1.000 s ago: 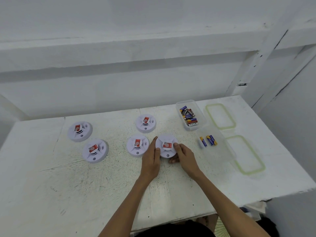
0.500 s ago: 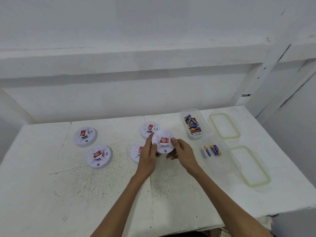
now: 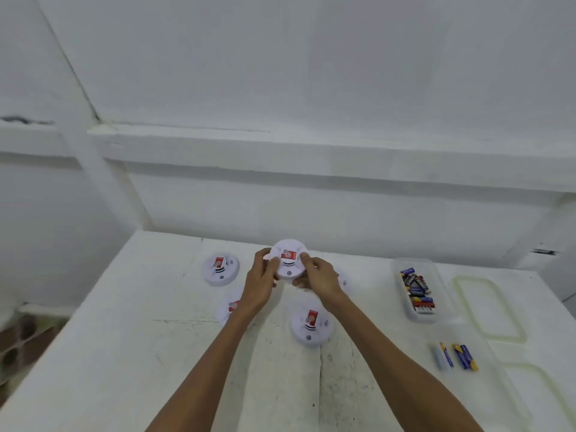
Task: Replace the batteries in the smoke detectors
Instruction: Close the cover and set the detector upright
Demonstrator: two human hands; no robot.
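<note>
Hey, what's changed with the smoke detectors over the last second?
The smoke detector that lay on the table has been lifted clear of it; the left hand and right hand grip its rim and hold it up. The other detectors, the two battery containers and their lids stayed put.

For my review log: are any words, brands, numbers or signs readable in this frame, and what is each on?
None can be read.
Red label on the held smoke detector: blurred, only a pale round mark.
Red labels on the other smoke detectors: too small.
Heaped batteries in the far tub: print blurred.
Loose batteries in the near tub: print blurred.
</note>
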